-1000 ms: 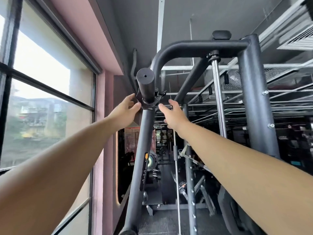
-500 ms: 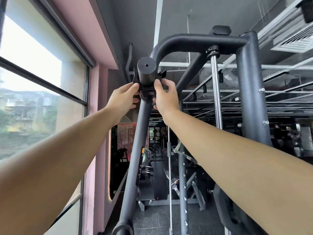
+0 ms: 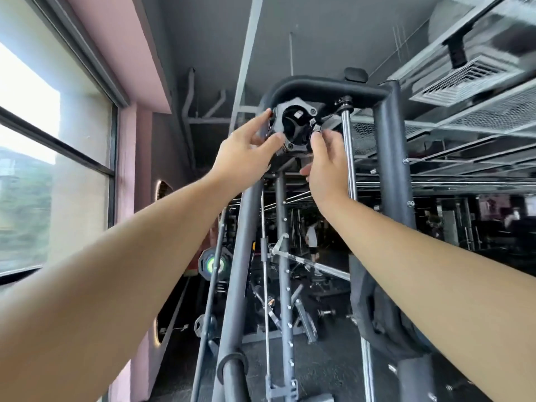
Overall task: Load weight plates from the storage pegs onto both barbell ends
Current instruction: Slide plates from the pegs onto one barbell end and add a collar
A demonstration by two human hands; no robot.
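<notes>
A black clamp collar (image 3: 278, 132) is raised at the top end of the dark barbell sleeve (image 3: 240, 262), which slants up from the bottom of the view. The collar's round opening faces me; whether it still sits on the sleeve tip I cannot tell. My left hand (image 3: 246, 149) grips the collar's left side with thumb and fingers. My right hand (image 3: 327, 166) holds its right side, fingertips on the lever. A dark weight plate (image 3: 377, 314) hangs low on the rack at the right, partly behind my right forearm.
The grey rack frame (image 3: 391, 169) with a chrome guide rod (image 3: 349, 175) stands right behind the collar. A window (image 3: 43, 169) and pink wall are on the left. Another plate with a green centre (image 3: 214, 264) and a person (image 3: 311, 236) are far back.
Both hands closed on the collar and slid it up the sleeve to its end. The collar now shows its opening, and the view has tilted upward.
</notes>
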